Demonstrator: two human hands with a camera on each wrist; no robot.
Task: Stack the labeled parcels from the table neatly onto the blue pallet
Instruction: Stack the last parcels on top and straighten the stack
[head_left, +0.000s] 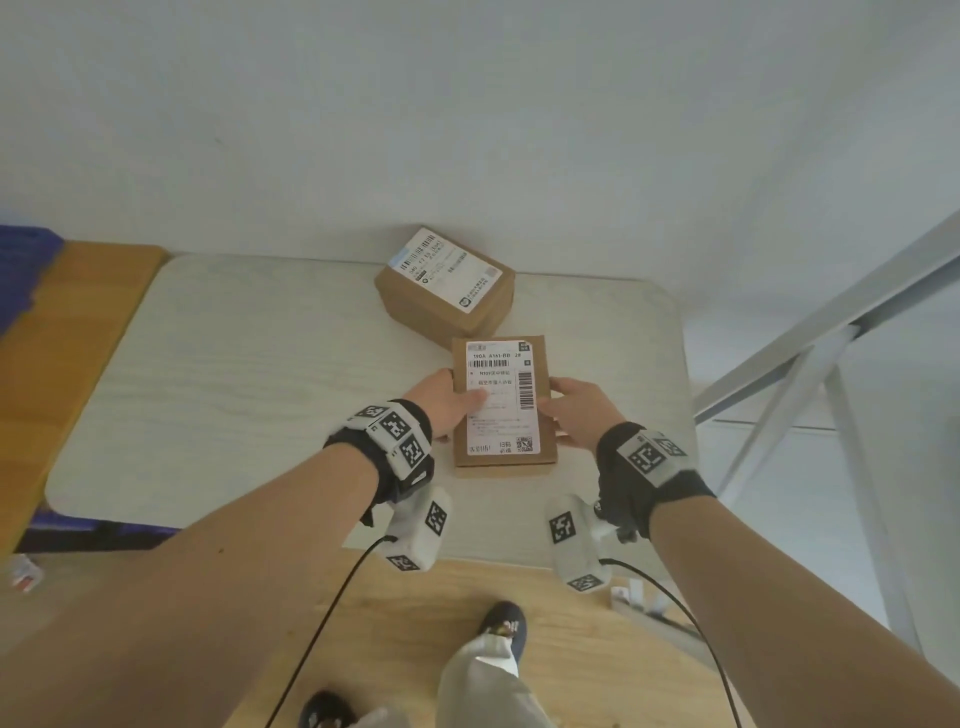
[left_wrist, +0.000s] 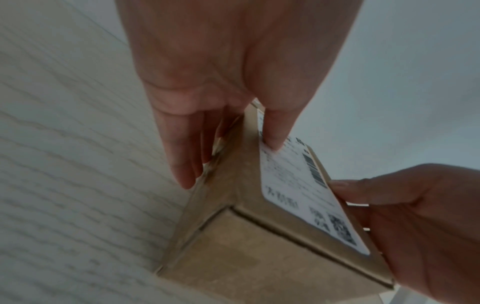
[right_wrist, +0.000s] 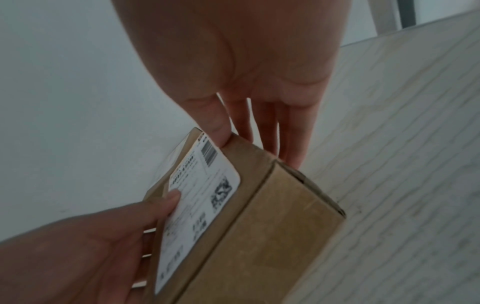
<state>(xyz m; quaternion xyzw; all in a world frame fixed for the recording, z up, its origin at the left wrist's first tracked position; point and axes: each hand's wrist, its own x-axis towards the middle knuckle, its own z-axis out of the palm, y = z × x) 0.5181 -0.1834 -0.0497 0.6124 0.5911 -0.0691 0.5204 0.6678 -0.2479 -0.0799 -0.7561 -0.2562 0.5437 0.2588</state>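
Observation:
Two brown cardboard parcels with white shipping labels are on the pale table (head_left: 234, 374). The far parcel (head_left: 444, 283) lies askew by the back edge. Both hands hold the near parcel (head_left: 501, 405), label up. My left hand (head_left: 457, 395) grips its left side, thumb on the label (left_wrist: 285, 185) and fingers down the side wall. My right hand (head_left: 563, 402) grips the right side, thumb on the top edge. In the wrist views, the left hand (left_wrist: 230, 162) and right hand (right_wrist: 258, 151) clamp the parcel (left_wrist: 259, 257) (right_wrist: 272, 236). Whether it rests on the table or is lifted, I cannot tell.
A strip of the blue pallet (head_left: 21, 270) shows at the far left, beyond an orange-brown board (head_left: 67, 332). A white wall stands close behind the table. A grey metal frame (head_left: 810, 364) rises on the right. My shoes and two cables are over the wooden floor (head_left: 395, 649).

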